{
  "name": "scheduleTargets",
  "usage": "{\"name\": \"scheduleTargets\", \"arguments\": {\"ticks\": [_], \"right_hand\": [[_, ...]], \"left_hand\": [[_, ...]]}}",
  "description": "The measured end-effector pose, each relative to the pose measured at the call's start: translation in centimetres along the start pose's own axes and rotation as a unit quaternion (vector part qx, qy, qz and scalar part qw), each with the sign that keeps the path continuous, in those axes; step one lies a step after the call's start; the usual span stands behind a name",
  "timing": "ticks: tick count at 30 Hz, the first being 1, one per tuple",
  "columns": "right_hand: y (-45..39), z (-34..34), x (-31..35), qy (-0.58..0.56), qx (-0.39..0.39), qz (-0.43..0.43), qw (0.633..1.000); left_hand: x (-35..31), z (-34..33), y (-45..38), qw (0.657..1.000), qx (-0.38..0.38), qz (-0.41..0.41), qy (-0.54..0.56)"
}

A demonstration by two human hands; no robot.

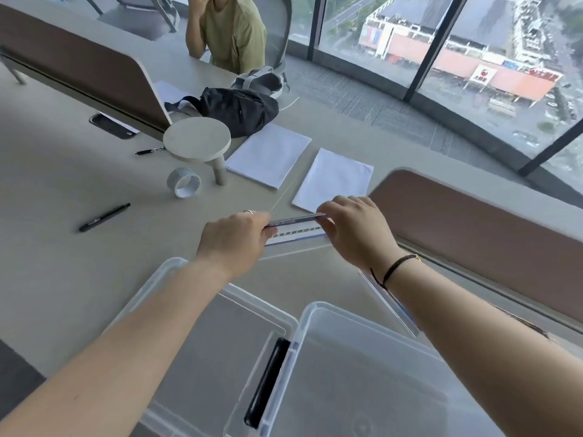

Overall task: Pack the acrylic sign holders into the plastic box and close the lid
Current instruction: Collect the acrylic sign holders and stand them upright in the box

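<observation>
An acrylic sign holder (296, 235) with a printed paper insert sits on the table past the box. My left hand (235, 239) grips its left end and my right hand (356, 230) grips its right end. A second clear sign holder (389, 302) lies under my right forearm, beside the box. The clear plastic box (362, 373) stands open at the near right with nothing visible inside. Its clear lid (202, 329) lies flat to the left of it, with a black latch (268, 378) between the two.
Two stacks of white paper (268, 154) (332, 179) lie beyond my hands. A tape roll (184, 182), a small round stand (197, 138), two black pens (104, 217) (148, 151), a black bag (236, 110) and brown desk dividers (473, 228) surround them. A person in a green shirt (230, 29) sits across.
</observation>
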State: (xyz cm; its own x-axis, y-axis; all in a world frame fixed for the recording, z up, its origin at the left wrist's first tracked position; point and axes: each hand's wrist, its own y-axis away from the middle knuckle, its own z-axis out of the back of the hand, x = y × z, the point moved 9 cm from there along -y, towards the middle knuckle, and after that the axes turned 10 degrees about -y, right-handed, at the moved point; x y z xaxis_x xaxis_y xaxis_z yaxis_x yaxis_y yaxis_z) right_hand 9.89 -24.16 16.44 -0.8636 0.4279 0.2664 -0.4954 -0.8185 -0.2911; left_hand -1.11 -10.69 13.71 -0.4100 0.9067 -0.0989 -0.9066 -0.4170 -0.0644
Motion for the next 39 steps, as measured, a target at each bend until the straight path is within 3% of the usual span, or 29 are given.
{"name": "scheduleTargets", "arguments": {"ticks": [5, 8, 16, 20, 24, 28, 31, 36, 39], "right_hand": [[6.4, 6.3, 0.9, -0.019, 0.002, 0.005, 1.0], [10.2, 8.1, 1.3, -0.038, 0.05, -0.005, 0.998], [20.3, 6.5, 1.7, -0.044, 0.224, -0.019, 0.973], [24.9, 4.3, 1.9, -0.04, 0.262, -0.051, 0.963], [29.1, 0.6, 0.5, -0.099, 0.268, -0.166, 0.944], [32.7, -4.0, -1.4, -0.169, 0.258, -0.315, 0.898], [33.8, -6.9, -1.7, -0.229, 0.223, -0.406, 0.856], [34.1, -11.3, 0.7, -0.288, 0.216, -0.46, 0.812], [33.4, -13.3, 2.6, -0.316, 0.23, -0.48, 0.785]], "left_hand": [[-5.8, 4.0, 4.4, 0.999, -0.013, -0.041, -0.003], [-9.0, 4.8, 6.7, 0.997, 0.006, -0.081, -0.014], [-15.5, 1.7, 13.9, 0.985, 0.068, -0.155, -0.03], [-16.6, -1.2, 16.5, 0.978, 0.105, -0.179, -0.013], [-13.0, -3.8, 16.4, 0.994, 0.063, -0.082, 0.044], [-9.5, -9.6, 16.9, 0.978, 0.167, 0.04, 0.119], [-9.2, -12.7, 17.8, 0.96, 0.217, 0.056, 0.17], [-8.8, -13.6, 17.4, 0.947, 0.181, 0.081, 0.254], [-8.4, -14.2, 17.6, 0.902, 0.162, 0.136, 0.377]]}}
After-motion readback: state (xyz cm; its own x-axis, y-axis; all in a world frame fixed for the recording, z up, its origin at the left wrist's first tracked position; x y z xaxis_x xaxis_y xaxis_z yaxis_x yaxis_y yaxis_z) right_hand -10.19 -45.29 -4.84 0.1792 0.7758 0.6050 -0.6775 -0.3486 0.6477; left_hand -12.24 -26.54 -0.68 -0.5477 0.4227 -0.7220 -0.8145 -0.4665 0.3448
